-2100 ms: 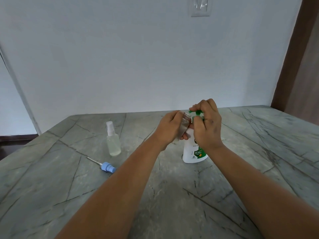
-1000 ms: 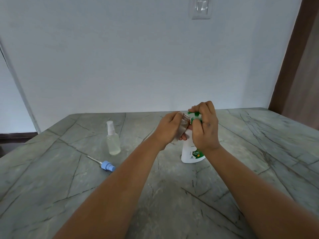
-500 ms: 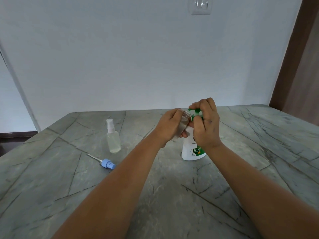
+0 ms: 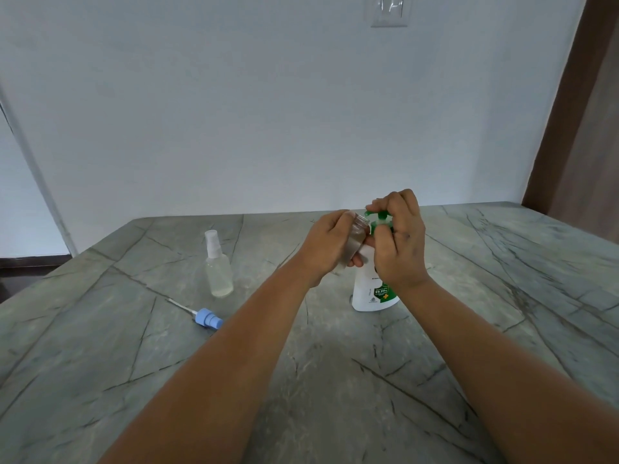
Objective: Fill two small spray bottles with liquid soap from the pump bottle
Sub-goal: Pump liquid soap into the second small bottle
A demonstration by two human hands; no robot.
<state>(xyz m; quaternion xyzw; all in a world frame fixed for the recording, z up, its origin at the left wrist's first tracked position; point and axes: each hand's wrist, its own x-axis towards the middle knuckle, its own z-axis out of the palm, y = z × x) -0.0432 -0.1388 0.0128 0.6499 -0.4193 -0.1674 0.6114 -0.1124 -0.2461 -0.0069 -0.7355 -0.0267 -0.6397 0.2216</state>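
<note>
While our left hand grips the open bottle mid-frame, our right hand curls over the pump; we should keep its mouth under the spout.

marble table, spray bottle, blue sprayer, pump bottle

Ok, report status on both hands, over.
Left hand grips uncapped clear spray bottle. Right hand on green-topped white pump bottle. Nothing blocking.

Two bare forearms, no sleeves; left hand, right hand.
</note>
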